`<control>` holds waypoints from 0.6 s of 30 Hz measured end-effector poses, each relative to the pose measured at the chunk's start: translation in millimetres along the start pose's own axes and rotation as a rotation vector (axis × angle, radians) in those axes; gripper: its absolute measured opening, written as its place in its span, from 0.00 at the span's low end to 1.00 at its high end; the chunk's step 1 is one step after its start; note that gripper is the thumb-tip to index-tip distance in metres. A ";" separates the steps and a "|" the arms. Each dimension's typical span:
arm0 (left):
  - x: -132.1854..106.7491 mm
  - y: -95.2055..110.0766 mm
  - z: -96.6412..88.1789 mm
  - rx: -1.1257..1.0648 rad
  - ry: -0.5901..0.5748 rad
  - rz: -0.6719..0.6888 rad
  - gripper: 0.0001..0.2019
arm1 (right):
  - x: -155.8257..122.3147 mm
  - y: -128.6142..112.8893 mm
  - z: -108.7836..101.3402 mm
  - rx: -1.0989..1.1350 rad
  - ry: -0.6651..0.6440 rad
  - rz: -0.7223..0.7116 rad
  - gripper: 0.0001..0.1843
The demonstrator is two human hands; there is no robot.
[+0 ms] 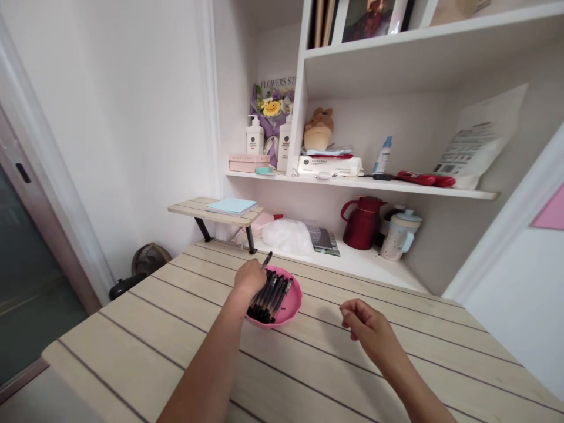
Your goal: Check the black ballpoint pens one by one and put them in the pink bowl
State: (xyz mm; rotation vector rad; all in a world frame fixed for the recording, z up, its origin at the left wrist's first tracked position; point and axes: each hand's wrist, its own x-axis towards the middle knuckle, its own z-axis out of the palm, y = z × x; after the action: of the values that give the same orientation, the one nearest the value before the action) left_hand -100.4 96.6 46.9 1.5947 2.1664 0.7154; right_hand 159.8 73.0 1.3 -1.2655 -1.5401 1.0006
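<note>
A pink bowl (294, 304) sits on the wooden slatted table (176, 317) and holds several black pens (269, 296). My left hand (249, 278) is at the bowl's left rim, closed around one black pen (267, 259) whose tip sticks up behind the fingers. My right hand (365, 326) hovers over the table to the right of the bowl, fingers curled loosely inward, with nothing visible in it.
Behind the table stand a small wooden riser (211, 212) with a blue notebook (232, 205), a red kettle (362, 222), a white cup (399, 234) and a plastic bag (288, 236). A shelf (361, 183) above carries bottles, a plush toy and boxes. A fan (148, 259) sits low left.
</note>
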 end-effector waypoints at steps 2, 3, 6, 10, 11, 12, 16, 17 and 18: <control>-16.5 23.5 12.8 -0.127 -0.070 0.082 0.11 | 0.8 -3.3 0.8 0.160 0.090 0.059 0.15; -27.0 36.3 23.2 -0.181 -0.126 0.123 0.11 | 1.2 -5.0 0.8 0.256 0.126 0.081 0.19; -61.8 68.9 63.1 -0.696 -0.575 0.230 0.11 | 1.9 -8.8 -1.2 0.547 0.179 0.103 0.26; -93.7 85.2 107.2 -1.037 -0.794 0.150 0.10 | 2.3 -7.9 -3.2 0.705 0.183 0.119 0.20; -97.4 85.3 113.5 -1.073 -0.797 0.113 0.11 | 2.4 -7.0 -2.3 0.714 0.185 0.118 0.17; -99.6 84.7 117.9 -1.100 -0.793 0.079 0.11 | 2.6 -6.0 -0.9 0.720 0.190 0.116 0.16; -102.4 81.3 120.9 -1.165 -0.851 0.041 0.16 | 6.0 -4.4 -0.3 0.711 0.237 0.103 0.15; -103.2 80.9 119.6 -1.175 -0.893 0.052 0.20 | 7.8 -4.7 -4.1 0.709 0.259 0.094 0.15; -104.6 80.6 118.3 -1.179 -0.939 0.063 0.23 | 9.9 -5.3 -10.1 0.720 0.292 0.081 0.14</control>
State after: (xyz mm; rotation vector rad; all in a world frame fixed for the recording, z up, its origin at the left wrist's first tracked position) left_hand 59.5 38.1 -2.7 0.9725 0.7229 0.7841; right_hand 167.1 82.4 10.5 -0.9028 -0.7911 1.2114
